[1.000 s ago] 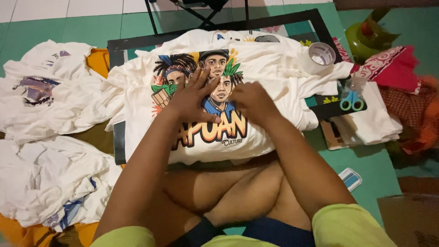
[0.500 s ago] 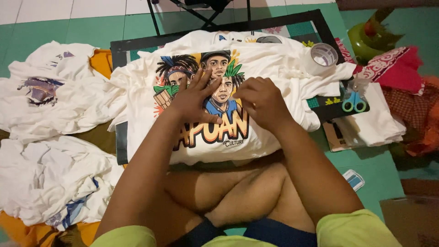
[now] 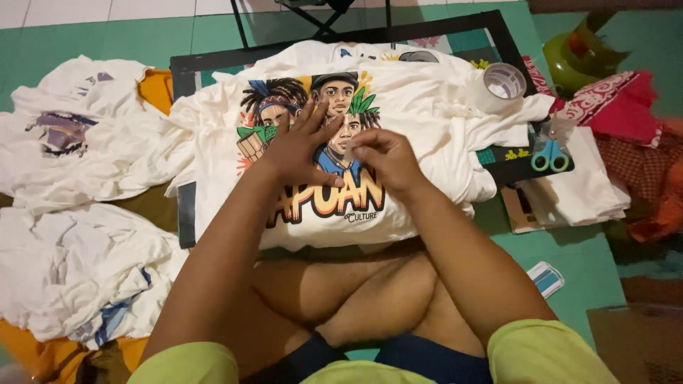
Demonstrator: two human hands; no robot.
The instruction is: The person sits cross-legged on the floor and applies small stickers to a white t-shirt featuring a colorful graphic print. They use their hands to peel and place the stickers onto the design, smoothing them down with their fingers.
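Hands: both rest on the print of the shirt [image 3: 420, 107] spread in front of the crossed legs, close together, almost touching.
Left hand: the left hand [image 3: 299, 146] lies flat, fingers spread, pressing on the printed faces; it holds nothing.
Right hand: the right hand [image 3: 384, 156] has its thumb and fingertips pinched together at the middle of the print, on a small pale bit that is too small to identify.
Change: a second ago both hands lay open and flat on the print; now the right one has curled into a pinch while the left has stayed down as an anchor. It looks as if smoothing has given way to picking at something on the print.
Left side: crumpled white shirts [image 3: 78, 142] lie on the green floor, another heap [image 3: 78, 270] below them.
Shirt: it lies face up on a dark frame [image 3: 213, 57], wrinkled at the edges.
Right side: a tape roll [image 3: 501, 85] sits on the shirt's sleeve; scissors [image 3: 550, 154] with blue handles lie just beyond, beside folded white cloth [image 3: 583, 192] and red fabric [image 3: 612, 99].
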